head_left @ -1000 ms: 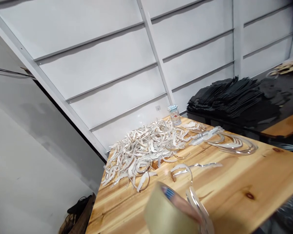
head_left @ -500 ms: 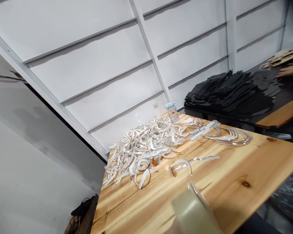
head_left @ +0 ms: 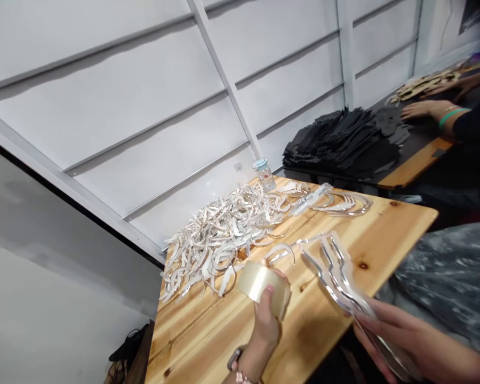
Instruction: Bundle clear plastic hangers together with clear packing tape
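Head view: left hand (head_left: 267,324) grips tape roll (head_left: 253,282), right hand (head_left: 404,328) silvery strips (head_left: 337,266) (pale heap (head_left: 224,229), bottle (head_left: 265,178) beyond).

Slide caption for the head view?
Left hand gripping a tape roll, right hand holding silvery strips, at a wooden table bearing a pale heap.

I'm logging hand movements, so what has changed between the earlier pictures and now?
The tape roll, held in the left hand, has moved up and left, toward the heap of strips. The right hand has come into view, gripping shiny strips. The view has swung right. Heap, bottle and black stack stayed put.
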`<state>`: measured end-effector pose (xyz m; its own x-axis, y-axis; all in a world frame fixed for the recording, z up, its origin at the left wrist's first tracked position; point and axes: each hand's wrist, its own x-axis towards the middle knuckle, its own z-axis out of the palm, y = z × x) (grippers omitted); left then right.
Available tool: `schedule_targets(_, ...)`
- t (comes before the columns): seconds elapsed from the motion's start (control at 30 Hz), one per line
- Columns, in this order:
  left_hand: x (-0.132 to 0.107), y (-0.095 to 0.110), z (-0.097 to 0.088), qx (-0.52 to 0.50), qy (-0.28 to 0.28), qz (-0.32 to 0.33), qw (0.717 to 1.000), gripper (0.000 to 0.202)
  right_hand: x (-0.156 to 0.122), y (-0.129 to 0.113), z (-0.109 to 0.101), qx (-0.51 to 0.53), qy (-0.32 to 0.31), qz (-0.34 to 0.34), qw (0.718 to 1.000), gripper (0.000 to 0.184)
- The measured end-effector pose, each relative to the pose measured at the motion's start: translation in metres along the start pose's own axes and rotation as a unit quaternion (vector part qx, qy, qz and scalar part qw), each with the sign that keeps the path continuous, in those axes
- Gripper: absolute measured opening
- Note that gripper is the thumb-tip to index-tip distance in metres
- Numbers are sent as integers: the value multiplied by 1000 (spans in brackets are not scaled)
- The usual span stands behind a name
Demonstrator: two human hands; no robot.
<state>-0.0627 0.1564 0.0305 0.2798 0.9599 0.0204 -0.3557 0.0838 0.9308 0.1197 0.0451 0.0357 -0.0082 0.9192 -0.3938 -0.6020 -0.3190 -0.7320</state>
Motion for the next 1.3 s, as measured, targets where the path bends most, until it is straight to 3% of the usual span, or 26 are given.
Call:
schedule_targets(0.13,2,1,0,10,-7,10,1000,31,19,6,10,133,-47,10,990,24)
schedule_targets(0.2,1,0,0,20,-17,12,1000,30,27,10,15,186,-64,47,979,25)
schedule_targets(0.33,1,2,-2,20,-19,22,999,30,25,15,18,189,-185,177,948,28)
schedule_targets(0.43,8,12,-4,-60,2,-10,998,30,19,18,15,190,-245,216,926,43)
schedule_targets(0.63,31,42,-16,-215,56,-69,973,33,35,24,25,264,-240,179,917,41)
schedule_targets(0.8,36,49,-28,-248,51,-80,964,32,41,31,38,332,-248,185,891,61)
schedule_targets(0.9,35,47,-29,-239,31,-93,966,35,30,33,38,290,-278,195,895,66)
schedule_targets(1.0,34,46,-27,-232,16,-97,968,36,14,28,39,221,-313,181,906,53)
schedule_targets(1.07,34,46,-26,-231,14,-99,968,35,9,20,40,142,-302,163,928,44)
schedule_targets(1.13,34,46,-25,-231,16,-99,968,34,14,8,36,-12,-251,64,966,37)
schedule_targets(1.17,34,47,-25,-230,17,-98,968,34,20,0,31,-123,-213,-28,969,34)
schedule_targets(1.2,34,47,-25,-228,15,-96,969,34,30,-7,25,-248,-173,-135,944,34)
schedule_targets(1.27,34,46,-26,-224,5,-98,970,34,55,-23,5,-482,-105,-316,810,41)
schedule_targets(1.3,33,46,-26,-220,0,-102,970,35,68,-30,-7,-565,-90,-349,742,50)
